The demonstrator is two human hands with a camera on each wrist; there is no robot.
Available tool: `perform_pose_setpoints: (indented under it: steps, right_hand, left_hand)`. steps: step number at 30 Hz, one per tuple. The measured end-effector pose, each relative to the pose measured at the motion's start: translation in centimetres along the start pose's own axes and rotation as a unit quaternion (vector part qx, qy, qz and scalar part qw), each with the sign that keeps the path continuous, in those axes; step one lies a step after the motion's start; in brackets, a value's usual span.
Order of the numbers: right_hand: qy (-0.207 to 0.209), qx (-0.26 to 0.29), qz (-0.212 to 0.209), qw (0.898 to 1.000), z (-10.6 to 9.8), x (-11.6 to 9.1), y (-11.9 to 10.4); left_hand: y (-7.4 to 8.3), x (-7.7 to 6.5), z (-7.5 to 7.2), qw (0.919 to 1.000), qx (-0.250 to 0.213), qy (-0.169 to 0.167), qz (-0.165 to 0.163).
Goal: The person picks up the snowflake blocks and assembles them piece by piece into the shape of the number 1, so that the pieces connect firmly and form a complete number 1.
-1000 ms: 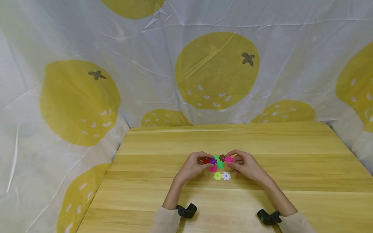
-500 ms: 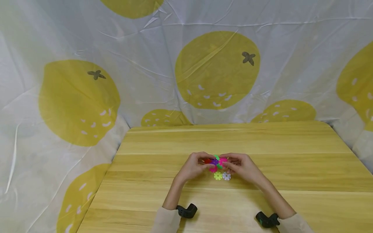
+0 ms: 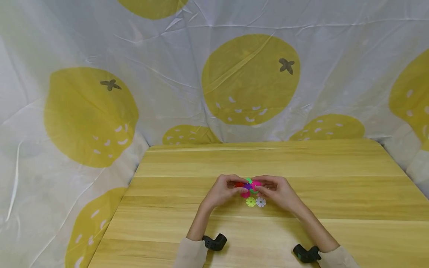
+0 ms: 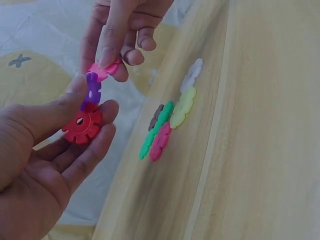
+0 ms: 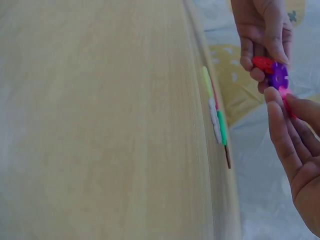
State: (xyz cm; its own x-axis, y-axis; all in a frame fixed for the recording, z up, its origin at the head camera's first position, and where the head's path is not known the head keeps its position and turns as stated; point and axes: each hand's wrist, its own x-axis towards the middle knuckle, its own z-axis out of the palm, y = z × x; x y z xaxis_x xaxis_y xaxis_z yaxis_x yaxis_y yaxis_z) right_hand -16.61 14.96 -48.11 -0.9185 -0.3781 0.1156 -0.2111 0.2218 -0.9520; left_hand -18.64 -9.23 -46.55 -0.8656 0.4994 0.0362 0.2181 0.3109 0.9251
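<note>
My left hand (image 3: 221,191) pinches a red notched building disc (image 4: 85,132) and the purple disc (image 4: 93,86) joined to it, thumb on one side and fingers on the other. From the right, my right hand (image 3: 276,189) pinches a bright pink disc (image 4: 103,73) between thumb and fingertips. In both wrist views the pink disc's edge meets the purple one's rim, the two set at an angle. The held discs are up off the table. In the head view, fingers cover parts of them.
Loose discs lie on the wooden table (image 3: 261,156) under the hands: yellow (image 3: 250,202), white (image 3: 260,202), green (image 4: 164,114), pink (image 4: 160,142) and brown (image 4: 156,118). A lemon-print cloth (image 3: 167,85) hangs behind the table. Black wrist cameras (image 3: 215,242) sit on both forearms.
The right hand has moved left, bringing its pink disc from apart up against the purple disc. It now hides the brown disc in the head view. The left hand stays nearly still.
</note>
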Motion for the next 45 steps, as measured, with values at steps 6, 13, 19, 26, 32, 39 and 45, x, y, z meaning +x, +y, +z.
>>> perform_pose_setpoints:
  steps: [6, 13, 19, 26, 32, 39, 45]
  right_hand:
    - [0.0, 0.056, 0.001, 0.998, 0.08, -0.05, 0.05]
    - [0.011, 0.086, -0.009, 0.996, 0.29, -0.11, 0.01]
    - [0.014, 0.073, -0.023, 0.997, 0.36, -0.13, -0.01]
    - [0.014, 0.072, -0.035, 0.997, 0.51, -0.26, -0.45]
    - [0.019, 0.066, -0.034, 0.997, 0.55, -0.22, -0.45]
    - [-0.002, 0.097, -0.018, 0.995, 0.28, -0.26, -0.42]
    - [-0.001, 0.108, -0.019, 0.994, 0.18, -0.33, -0.53]
  left_hand:
    - [-0.18, 0.03, 0.0, 0.9991, -0.039, 0.015, 0.002]
    - [0.09, -0.02, -0.21, 0.9973, -0.072, 0.016, -0.007]
    - [0.12, 0.01, -0.35, 0.9972, -0.073, 0.015, -0.004]
    - [0.18, -0.1, -0.37, 0.9965, -0.082, 0.015, 0.005]
    - [0.04, 0.01, -0.27, 0.9961, -0.087, 0.014, 0.008]
    - [0.03, -0.04, -0.44, 0.9941, -0.107, 0.013, -0.007]
    - [0.1, -0.13, -0.49, 0.9927, -0.117, 0.019, -0.023]
